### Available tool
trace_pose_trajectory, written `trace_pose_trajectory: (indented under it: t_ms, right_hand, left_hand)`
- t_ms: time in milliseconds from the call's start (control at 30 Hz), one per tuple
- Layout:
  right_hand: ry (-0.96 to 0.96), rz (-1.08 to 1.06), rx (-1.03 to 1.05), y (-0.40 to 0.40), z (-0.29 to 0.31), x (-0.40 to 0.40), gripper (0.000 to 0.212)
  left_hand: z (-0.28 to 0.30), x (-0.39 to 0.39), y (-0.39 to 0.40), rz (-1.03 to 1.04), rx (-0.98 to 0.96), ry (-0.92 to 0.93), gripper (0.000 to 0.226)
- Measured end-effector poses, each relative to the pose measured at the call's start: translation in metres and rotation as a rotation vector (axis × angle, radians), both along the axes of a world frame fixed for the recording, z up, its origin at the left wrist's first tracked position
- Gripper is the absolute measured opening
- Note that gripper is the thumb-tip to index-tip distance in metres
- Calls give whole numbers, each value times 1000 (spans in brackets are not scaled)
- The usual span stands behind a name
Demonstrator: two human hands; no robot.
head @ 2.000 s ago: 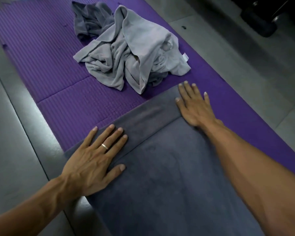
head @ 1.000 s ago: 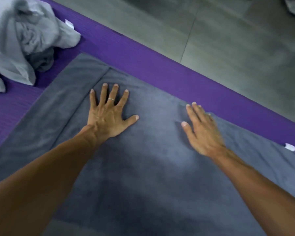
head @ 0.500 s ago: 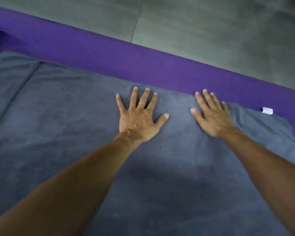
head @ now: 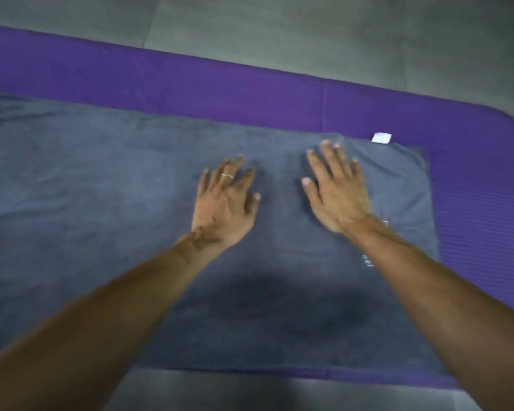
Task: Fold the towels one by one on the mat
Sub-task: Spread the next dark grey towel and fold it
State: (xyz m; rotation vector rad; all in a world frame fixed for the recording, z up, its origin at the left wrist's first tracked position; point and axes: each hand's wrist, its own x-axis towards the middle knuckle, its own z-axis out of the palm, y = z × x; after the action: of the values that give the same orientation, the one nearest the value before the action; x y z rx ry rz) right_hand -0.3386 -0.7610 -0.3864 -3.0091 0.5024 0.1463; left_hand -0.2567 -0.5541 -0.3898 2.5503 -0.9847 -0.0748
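On the purple mat [head: 250, 84] lies a big dark grey towel [head: 101, 188], spread out flat and covering most of it. The mat sits on a grey floor [head: 279, 25].

Near the middle of the towel is the left hand [head: 224, 203]. It has a ring [head: 227, 175] on one finger. Its fingers are spread and a little bent, and they grip nothing. The picture is blurry here, so it is hard to tell if the hand presses the cloth or floats just above it.

Just beside it is the right hand [head: 337, 192], with straight, spread fingers, holding nothing. Past it, at the far right corner of the towel, a small white tag [head: 382, 137] sticks out.

If the hands push too hard to one side, the soft cloth could bunch up into wrinkles. Then the fold would come out crooked.

No box, basket or bin is in sight, so nothing is inside anything.
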Motion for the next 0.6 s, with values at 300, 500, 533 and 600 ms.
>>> trace_pose_trajectory:
  t_ms: [300, 500, 533, 600]
  right_hand:
    - [125, -352, -39, -99, -6, -85, 60]
    - [14, 194, 67, -45, -15, -108, 59]
    - [37, 222, 47, -62, -17, -106, 62]
    - [30, 65, 8, -109, -21, -92, 69]
  left_hand:
    - [-8, -80, -57, -21, 315, 45, 74]
    - [-16, -123, -100, -124, 251, 32, 74]
    - [-21, -124, -100, -111, 260, 3, 78]
    - [-23, -124, -101, -116, 294, 1, 91]
